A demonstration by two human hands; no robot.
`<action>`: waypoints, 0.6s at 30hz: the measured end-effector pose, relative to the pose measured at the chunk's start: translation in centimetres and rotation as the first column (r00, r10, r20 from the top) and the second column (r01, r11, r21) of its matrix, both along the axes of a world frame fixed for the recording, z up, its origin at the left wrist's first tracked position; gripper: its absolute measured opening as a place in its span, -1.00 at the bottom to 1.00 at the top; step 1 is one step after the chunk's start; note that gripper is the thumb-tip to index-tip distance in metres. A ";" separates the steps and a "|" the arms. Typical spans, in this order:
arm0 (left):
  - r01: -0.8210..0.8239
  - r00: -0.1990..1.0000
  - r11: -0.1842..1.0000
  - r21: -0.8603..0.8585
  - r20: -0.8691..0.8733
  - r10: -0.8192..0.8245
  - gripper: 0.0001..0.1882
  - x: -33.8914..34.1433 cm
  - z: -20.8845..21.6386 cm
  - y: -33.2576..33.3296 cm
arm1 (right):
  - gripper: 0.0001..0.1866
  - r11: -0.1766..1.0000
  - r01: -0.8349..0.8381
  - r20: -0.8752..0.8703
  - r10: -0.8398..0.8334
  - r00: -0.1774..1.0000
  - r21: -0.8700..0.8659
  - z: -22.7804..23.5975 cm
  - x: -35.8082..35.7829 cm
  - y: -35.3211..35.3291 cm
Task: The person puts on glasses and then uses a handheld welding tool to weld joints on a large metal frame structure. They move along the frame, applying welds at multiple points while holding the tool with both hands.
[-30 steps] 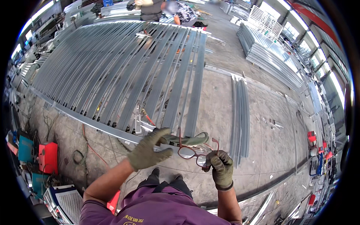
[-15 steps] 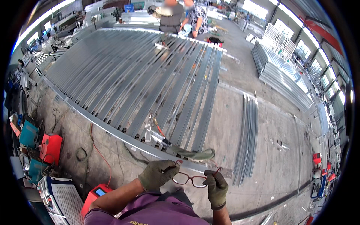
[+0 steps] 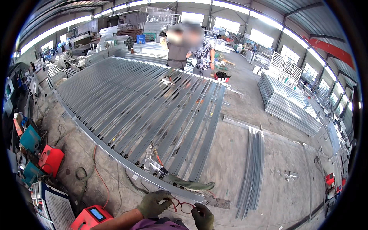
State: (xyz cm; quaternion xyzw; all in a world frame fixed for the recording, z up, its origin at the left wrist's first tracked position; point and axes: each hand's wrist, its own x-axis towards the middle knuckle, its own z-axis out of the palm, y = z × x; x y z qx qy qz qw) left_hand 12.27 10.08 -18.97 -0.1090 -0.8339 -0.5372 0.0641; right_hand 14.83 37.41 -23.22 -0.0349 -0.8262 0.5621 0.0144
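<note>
1. At the near side of the scene, between the two hands, I see the red-framed glasses point(image 3: 181, 207).
2. On their left, my view shows the gloved left hand point(image 3: 155, 203), its fingers pinched narrow on the glasses' end.
3. On their right, I see the gloved right hand point(image 3: 203, 216), fingers curled in and holding the other end.
4. Just beyond the hands, I see a green cloth point(image 3: 191, 184) by the near rail of a slatted metal frame point(image 3: 209, 130).
5. To the right, I have a bundle of metal strips point(image 3: 251, 172) on the floor; near left, a red box point(image 3: 90, 218) with a lit screen.
6. At the frame's far side, I see two people point(image 3: 177, 55) standing.
</note>
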 end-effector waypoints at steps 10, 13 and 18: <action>-0.080 0.985 0.997 0.001 0.150 0.079 -0.73 2.5 -1.5 3.5 | -0.46 0.972 -0.176 0.188 0.145 0.971 0.156 -2.4 1.8 5.3; -0.045 0.981 0.998 -0.044 0.184 0.052 -0.75 2.7 -0.8 5.0 | -0.46 0.972 -0.209 0.231 0.180 0.956 0.109 -3.3 2.8 7.1; 0.005 0.967 0.998 -0.061 0.254 0.011 -0.74 3.1 -1.5 6.3 | -0.44 0.937 -0.297 0.392 0.207 0.896 0.184 -5.3 3.6 8.9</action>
